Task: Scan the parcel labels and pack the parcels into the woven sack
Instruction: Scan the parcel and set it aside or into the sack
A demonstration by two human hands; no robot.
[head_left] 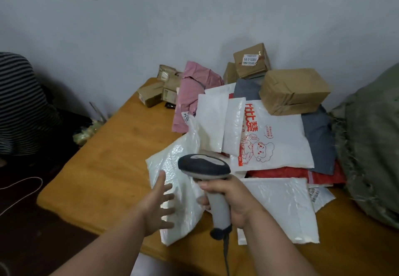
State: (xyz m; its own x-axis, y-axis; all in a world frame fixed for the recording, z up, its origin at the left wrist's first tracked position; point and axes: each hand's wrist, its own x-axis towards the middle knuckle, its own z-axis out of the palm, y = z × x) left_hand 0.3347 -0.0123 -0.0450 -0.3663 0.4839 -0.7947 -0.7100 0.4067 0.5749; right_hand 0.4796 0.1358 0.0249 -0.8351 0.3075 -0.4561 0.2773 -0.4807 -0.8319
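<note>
My right hand (pixel 235 200) grips the handle of a grey barcode scanner (pixel 205 165), its dark head pointing left over the table. My left hand (pixel 158 206) is spread open, fingers straight, at the near edge of a white plastic mailer (pixel 183 157). Behind lies a heap of parcels: a white bag with red print (pixel 278 137), small white padded envelopes (pixel 212 114), a pink mailer (pixel 190 94), grey and red bags, and a brown wrapped box (pixel 293 90). The green woven sack (pixel 373 142) bulges at the right edge.
A wooden table (pixel 112 157) carries everything. Small cardboard boxes (pixel 157 92) stand at its far end, and a labelled brown box (pixel 251 60) leans by the wall. A person in a striped shirt (pixel 19 105) is at the left. The scanner's cable hangs off the near edge.
</note>
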